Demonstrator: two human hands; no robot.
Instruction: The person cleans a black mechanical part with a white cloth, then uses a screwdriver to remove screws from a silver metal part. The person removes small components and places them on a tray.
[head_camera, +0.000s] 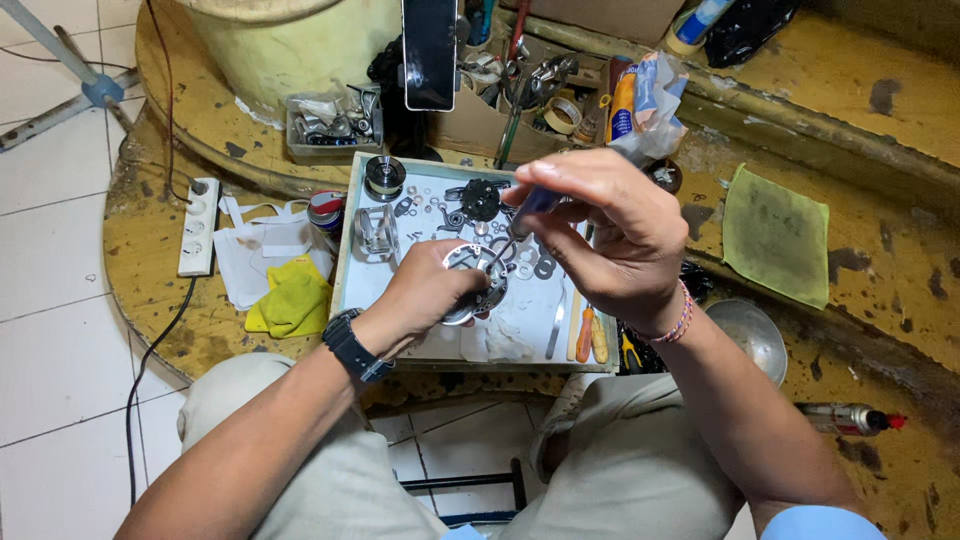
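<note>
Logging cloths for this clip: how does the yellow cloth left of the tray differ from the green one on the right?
The yellow cloth is bright and crumpled into a heap; the green cloth is dull olive and lies spread flat. The yellow cloth sits close beside the white tray, next to white rags; the green cloth lies apart on the bare, worn yellow bench. Both lie untouched, away from the left hand and right hand.

A dark phone screen (430, 52) stands upright behind the tray (345, 250).

A tray (350, 240) of small parts (440, 205) lies between a power strip (198, 226) and a cloth (776, 233).
</note>
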